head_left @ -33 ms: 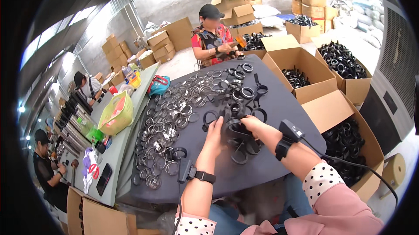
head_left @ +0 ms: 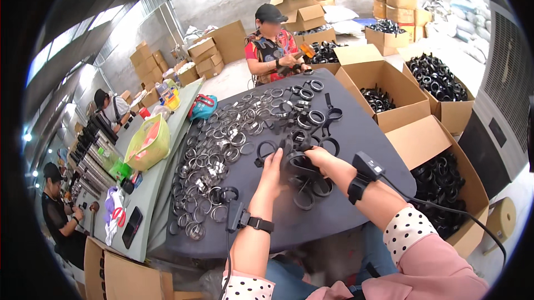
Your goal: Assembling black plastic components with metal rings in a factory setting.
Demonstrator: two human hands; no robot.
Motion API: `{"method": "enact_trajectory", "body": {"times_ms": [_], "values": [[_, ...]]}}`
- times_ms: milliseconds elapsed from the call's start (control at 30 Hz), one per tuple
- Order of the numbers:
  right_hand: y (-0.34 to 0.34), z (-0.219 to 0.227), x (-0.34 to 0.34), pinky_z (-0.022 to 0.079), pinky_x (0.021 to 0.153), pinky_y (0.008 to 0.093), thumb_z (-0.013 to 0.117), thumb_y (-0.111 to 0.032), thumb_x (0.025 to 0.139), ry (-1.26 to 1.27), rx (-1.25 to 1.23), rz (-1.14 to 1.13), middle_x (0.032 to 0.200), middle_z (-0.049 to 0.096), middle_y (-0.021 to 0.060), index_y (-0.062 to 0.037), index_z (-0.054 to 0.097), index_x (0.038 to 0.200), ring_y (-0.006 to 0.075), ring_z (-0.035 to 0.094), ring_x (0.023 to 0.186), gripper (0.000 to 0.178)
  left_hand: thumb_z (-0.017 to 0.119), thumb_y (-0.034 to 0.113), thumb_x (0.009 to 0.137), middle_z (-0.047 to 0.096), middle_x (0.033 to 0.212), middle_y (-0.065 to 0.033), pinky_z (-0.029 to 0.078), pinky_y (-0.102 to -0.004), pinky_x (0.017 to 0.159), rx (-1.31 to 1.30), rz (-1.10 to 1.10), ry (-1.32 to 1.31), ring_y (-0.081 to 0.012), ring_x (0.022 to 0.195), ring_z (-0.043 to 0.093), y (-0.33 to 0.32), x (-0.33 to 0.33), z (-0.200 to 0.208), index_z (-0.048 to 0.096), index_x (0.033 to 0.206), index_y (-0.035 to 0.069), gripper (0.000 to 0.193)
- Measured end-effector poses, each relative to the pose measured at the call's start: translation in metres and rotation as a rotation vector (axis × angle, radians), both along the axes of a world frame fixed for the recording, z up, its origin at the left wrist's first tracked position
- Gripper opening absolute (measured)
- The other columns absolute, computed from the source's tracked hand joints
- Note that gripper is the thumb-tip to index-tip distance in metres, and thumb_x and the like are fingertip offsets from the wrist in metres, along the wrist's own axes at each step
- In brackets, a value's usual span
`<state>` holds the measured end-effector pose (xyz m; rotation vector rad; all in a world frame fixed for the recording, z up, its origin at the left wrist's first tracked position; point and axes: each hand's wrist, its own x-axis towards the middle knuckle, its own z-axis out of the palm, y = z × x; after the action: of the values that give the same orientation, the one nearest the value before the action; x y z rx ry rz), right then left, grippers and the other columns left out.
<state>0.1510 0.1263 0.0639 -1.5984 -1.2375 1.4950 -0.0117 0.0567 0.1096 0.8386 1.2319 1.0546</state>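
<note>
Both my hands are closed around a black ring-shaped part with a strap-like arm (head_left: 300, 162), held low over the near middle of the dark-covered table (head_left: 356, 188). My left hand (head_left: 272, 172) grips its left side, and my right hand (head_left: 319, 160) its right side; some fingertips are hidden behind it. Several black rings with handles (head_left: 317, 117) lie just beyond my hands, and more black rings (head_left: 304, 198) rest beneath them. To the left spread many shiny metal ring bands (head_left: 222, 150), loosely heaped.
Open cardboard boxes (head_left: 384, 85) of black parts stand along the table's right side. Across the table a person (head_left: 272, 49) holds a hammer-like tool. A side bench (head_left: 161, 180) at left carries a green basket (head_left: 146, 147), red scissors (head_left: 118, 216) and a phone (head_left: 132, 227).
</note>
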Motion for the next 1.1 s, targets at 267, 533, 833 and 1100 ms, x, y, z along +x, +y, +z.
{"method": "enact_trajectory", "body": {"times_ms": [267, 533, 833, 1100], "values": [[0.000, 0.044, -0.017, 0.053, 0.077, 0.0578, 0.059, -0.057, 0.081, -0.465, -0.064, 0.100, 0.134, 0.049, 0.0211, 0.0003, 0.051, 0.129, 0.0385, 0.054, 0.114, 0.075, 0.056, 0.056, 0.087, 0.027, 0.149, -0.0160, 0.038, -0.0692, 0.092, -0.124, 0.241, 0.448, -0.0417, 0.133, 0.033, 0.028, -0.022, -0.025, 0.022, 0.149, 0.021, 0.079], [-0.016, 0.082, 0.041, 0.059, 0.069, 0.0511, 0.067, -0.046, 0.081, -0.277, 0.016, 0.278, 0.135, 0.048, 0.0162, -0.0014, 0.049, 0.131, 0.0360, 0.053, 0.117, 0.069, 0.060, 0.051, 0.085, 0.039, 0.142, -0.0220, 0.055, -0.0523, 0.082, -0.172, -0.005, 0.713, -0.0377, 0.120, 0.051, 0.029, -0.039, 0.002, 0.029, 0.147, 0.008, 0.081], [-0.099, 0.017, 0.347, 0.053, 0.066, 0.0324, 0.066, -0.038, 0.083, -0.135, 0.236, -0.398, 0.105, 0.062, 0.0104, -0.0014, 0.060, 0.117, 0.0180, 0.058, 0.085, 0.050, 0.065, 0.049, 0.079, 0.065, 0.110, -0.0240, 0.052, -0.0441, 0.086, -0.033, -0.157, 1.838, -0.0383, 0.103, 0.063, 0.040, 0.029, 0.050, 0.063, 0.110, -0.003, 0.061], [-0.235, -0.198, 0.573, 0.050, 0.082, 0.0397, 0.069, -0.044, 0.077, -0.469, -0.110, -0.745, 0.097, 0.069, 0.0225, 0.0050, 0.068, 0.102, 0.0345, 0.065, 0.094, 0.056, 0.072, 0.028, 0.081, 0.067, 0.099, -0.0212, 0.052, -0.0369, 0.082, 0.707, -0.648, 1.004, -0.0302, 0.093, 0.066, 0.010, 0.318, 0.010, 0.063, 0.108, -0.002, 0.042]]}}
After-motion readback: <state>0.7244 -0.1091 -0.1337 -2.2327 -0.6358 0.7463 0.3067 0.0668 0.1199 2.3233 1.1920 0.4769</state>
